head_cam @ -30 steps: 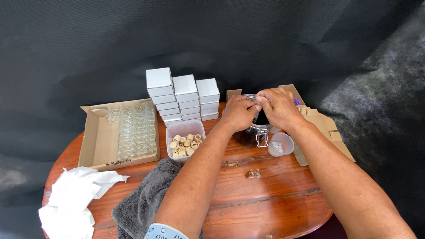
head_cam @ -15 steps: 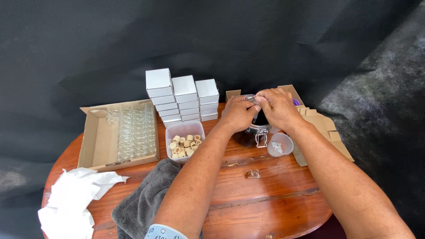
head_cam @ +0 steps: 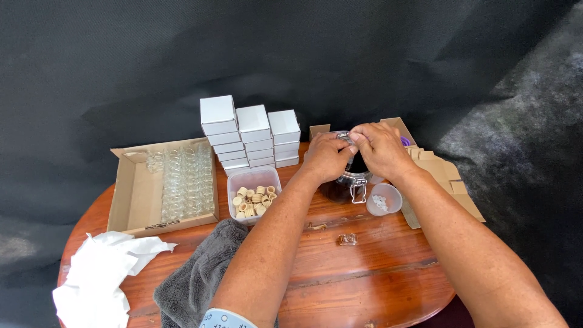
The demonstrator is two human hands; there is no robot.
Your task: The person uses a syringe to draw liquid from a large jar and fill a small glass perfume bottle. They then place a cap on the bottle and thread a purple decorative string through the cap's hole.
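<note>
My left hand [head_cam: 327, 157] and my right hand [head_cam: 382, 147] meet above a dark glass clip-top jar [head_cam: 348, 185] at the back of the round wooden table [head_cam: 376, 273]. Both sets of fingers pinch a small clear glass object [head_cam: 345, 137] held between them over the jar's mouth; what it is exactly I cannot tell. Most of the jar is hidden behind my hands. A small clear cup [head_cam: 384, 198] with white bits stands just right of the jar.
A clear tub of corks [head_cam: 253, 193] stands left of the jar, three stacks of white boxes [head_cam: 250, 136] behind it. A cardboard tray of small glass vials [head_cam: 176, 182] lies far left. Grey cloth [head_cam: 197, 276], white tissue [head_cam: 100, 273], brown cardboard pieces [head_cam: 440, 176], a small glass piece [head_cam: 347, 239].
</note>
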